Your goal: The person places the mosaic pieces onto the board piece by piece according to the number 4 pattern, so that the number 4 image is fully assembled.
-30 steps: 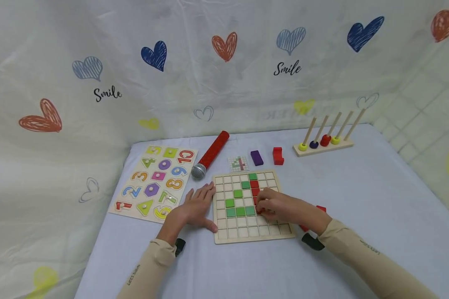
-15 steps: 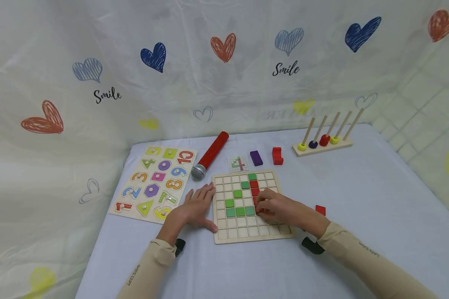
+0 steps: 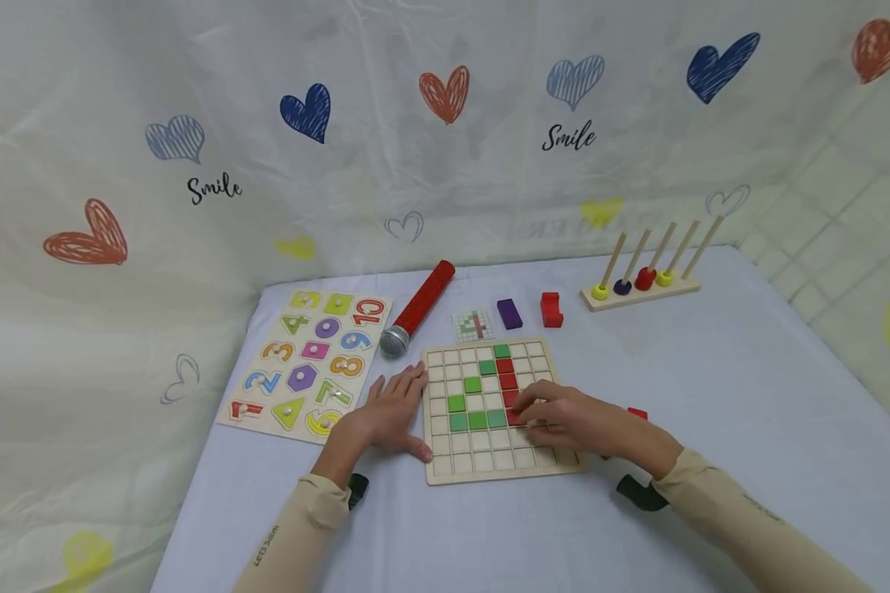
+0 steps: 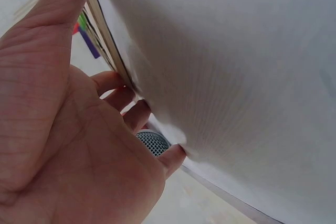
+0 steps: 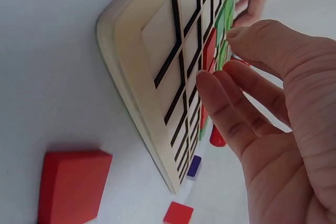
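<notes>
A wooden grid board (image 3: 504,475) lies on the table with square tiles set in some cells. Green tiles (image 3: 477,420) form a diagonal and a short row, and red tiles (image 3: 508,381) stand in a column beside them. My left hand (image 3: 395,414) rests with spread fingers along the board's left edge; its fingertips (image 4: 176,153) touch the white cloth. Over the board's right half is my right hand (image 3: 574,418), thumb and fingers apart in the right wrist view. Its fingertips are right by the lowest red tile (image 3: 514,417), which sits in its cell.
A number puzzle (image 3: 269,408) lies at the left, beside a red microphone (image 3: 419,305). Behind the board are a small pattern card (image 3: 473,324), a purple block (image 3: 509,313) and a red block (image 3: 552,310). A peg stacker (image 3: 641,298) stands back right. Another red block (image 5: 76,187) lies right of the board.
My right hand has loosened its fingers from the lowest red tile and shifted slightly right, uncovering more of the red column. The left hand has stayed in place.
</notes>
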Action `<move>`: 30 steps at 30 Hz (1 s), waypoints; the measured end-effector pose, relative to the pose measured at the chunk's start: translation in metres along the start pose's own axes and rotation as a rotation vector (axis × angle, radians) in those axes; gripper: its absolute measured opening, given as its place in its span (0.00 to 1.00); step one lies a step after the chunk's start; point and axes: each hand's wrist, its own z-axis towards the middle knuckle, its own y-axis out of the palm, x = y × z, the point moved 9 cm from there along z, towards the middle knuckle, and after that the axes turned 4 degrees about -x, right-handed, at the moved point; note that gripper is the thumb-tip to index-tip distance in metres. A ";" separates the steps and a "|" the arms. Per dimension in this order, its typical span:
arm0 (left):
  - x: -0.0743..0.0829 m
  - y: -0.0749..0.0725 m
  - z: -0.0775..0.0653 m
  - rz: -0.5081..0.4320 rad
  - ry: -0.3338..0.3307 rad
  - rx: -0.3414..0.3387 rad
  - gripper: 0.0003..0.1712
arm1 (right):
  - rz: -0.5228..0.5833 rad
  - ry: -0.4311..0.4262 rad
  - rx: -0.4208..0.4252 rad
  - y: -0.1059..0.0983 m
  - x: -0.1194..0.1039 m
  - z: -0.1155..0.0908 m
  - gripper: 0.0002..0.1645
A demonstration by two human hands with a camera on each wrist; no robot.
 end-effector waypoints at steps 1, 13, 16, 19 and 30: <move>0.000 0.000 0.000 0.001 -0.001 -0.002 0.76 | 0.005 0.001 0.002 -0.001 0.000 -0.002 0.12; -0.004 0.003 0.004 -0.003 -0.003 0.003 0.78 | -0.042 0.056 -0.075 -0.012 0.007 -0.023 0.12; -0.002 0.000 0.001 -0.004 -0.001 -0.007 0.77 | -0.030 0.091 -0.098 -0.014 0.011 -0.032 0.11; 0.000 -0.004 -0.001 0.000 -0.001 -0.006 0.76 | -0.031 0.115 -0.118 -0.015 0.014 -0.043 0.13; 0.000 -0.003 -0.003 -0.012 0.007 -0.006 0.75 | -0.072 0.223 -0.194 -0.012 0.023 -0.075 0.19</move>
